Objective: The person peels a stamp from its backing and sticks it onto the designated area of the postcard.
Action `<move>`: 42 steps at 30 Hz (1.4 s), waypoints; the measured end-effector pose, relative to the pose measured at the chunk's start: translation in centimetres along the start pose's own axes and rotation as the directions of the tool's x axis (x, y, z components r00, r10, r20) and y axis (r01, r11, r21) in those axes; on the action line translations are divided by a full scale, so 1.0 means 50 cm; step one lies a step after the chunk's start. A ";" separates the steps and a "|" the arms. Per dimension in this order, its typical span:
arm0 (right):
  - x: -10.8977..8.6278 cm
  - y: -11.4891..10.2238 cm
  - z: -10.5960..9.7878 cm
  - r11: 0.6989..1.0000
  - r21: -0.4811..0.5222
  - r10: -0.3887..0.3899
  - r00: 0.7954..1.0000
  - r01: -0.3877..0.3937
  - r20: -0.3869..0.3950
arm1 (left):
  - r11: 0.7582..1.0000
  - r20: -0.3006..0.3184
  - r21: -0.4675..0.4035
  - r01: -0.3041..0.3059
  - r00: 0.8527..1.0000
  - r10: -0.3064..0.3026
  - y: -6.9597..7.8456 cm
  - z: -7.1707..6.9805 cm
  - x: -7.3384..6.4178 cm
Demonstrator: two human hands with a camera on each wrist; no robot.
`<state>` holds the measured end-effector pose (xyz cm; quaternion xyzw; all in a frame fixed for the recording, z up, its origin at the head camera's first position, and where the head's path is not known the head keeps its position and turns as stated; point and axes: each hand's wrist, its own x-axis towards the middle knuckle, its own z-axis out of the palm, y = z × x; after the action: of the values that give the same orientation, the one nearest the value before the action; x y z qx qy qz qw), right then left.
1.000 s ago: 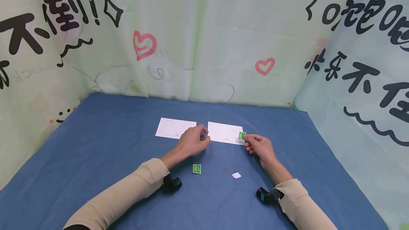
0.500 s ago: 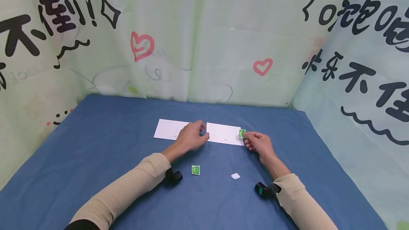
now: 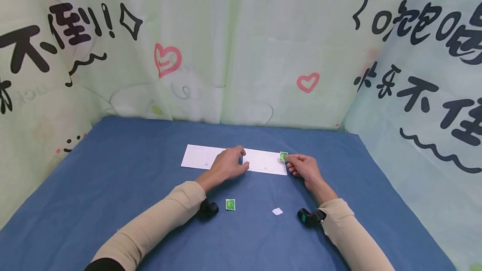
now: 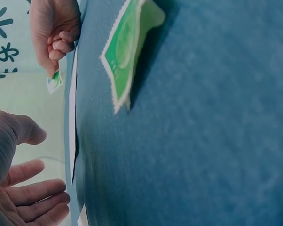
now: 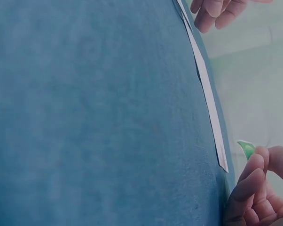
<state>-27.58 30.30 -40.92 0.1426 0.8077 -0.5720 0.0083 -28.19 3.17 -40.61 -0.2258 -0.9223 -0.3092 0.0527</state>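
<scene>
Currently, a green stamp [image 3: 283, 156] is pinched between the thumb and forefinger of the right hand [image 3: 304, 170], and is held up off the desk [image 3: 158, 225]. From the head view it is seen over the far right corner of the right white card [image 3: 261, 161]. It is gripped near its lower right corner and pointed away from the fingers, leftward and toward the desk's far edge, with its green face turned to the head camera. Its outline is almost square, so a long axis cannot be told for certain.

By the left hand [image 3: 229, 163], nothing is held: its fingers are loosely extended, the thumb set apart, above the gap between the cards. Part of the left white card [image 3: 199, 155] is covered by it; whether that card is touched cannot be told. Both cards are laid with their long axes roughly along the desk's far edge, right ends slightly nearer.

Closer to the near edge, a second stamp [image 3: 230, 205] is laid green side up, somewhat curled, and to its right a white scrap [image 3: 277, 211] is set askew.
</scene>
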 end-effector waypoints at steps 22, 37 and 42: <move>0.019 0.022 0.025 0.997 -0.082 0.010 0.999 -0.006 0.048 | 0.998 0.055 0.048 0.031 0.998 -0.034 -0.008 0.038 -0.017; 0.031 0.009 0.020 0.981 -0.190 -0.039 0.999 0.041 0.013 | 0.979 0.059 0.185 -0.083 0.996 0.073 0.000 0.036 -0.001; 0.032 0.004 0.017 0.972 -0.219 -0.082 0.997 0.081 0.003 | 0.972 0.067 0.219 -0.091 0.995 0.078 0.006 0.031 0.005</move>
<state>-29.21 29.92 -41.70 0.1092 0.8711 -0.4788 -0.0022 -28.20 4.39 -41.61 -0.2665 -0.9416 -0.1954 0.0640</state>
